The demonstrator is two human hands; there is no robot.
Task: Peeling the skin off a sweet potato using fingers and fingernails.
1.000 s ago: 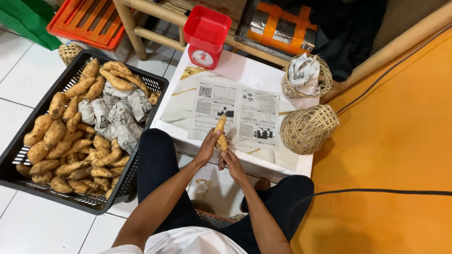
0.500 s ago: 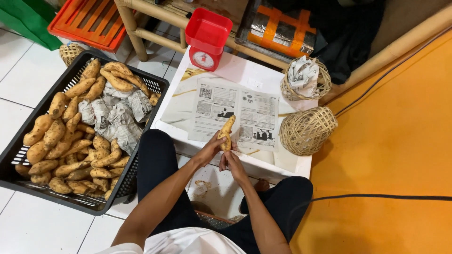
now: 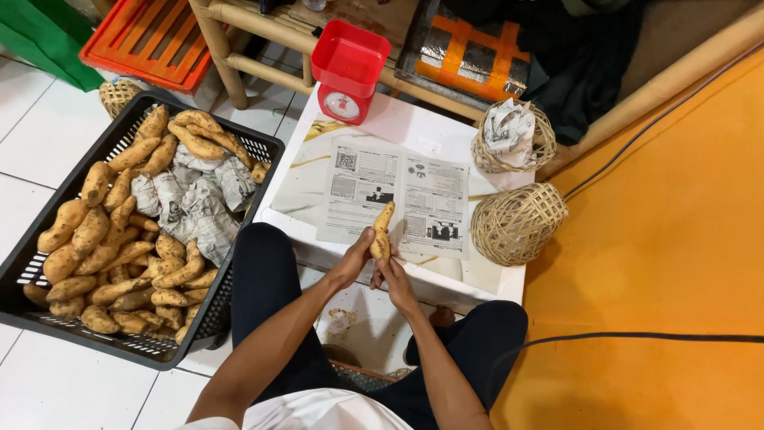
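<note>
Sweet potato [image 3: 383, 232], tan and tapered, stands nearly upright over the near edge of the white desk [image 3: 374, 131], above a spread sheet of newspaper [image 3: 395, 195]. Left of the desk sits a black crate [image 3: 239, 147] heaped with more tubers; on the desk's far edge stands a red scale [image 3: 348, 70]. The left hand [image 3: 354, 261] grasps the potato's lower end, and the right hand [image 3: 394, 275] pinches it from below.

Bright even indoor light, soft shadows, sharp
</note>
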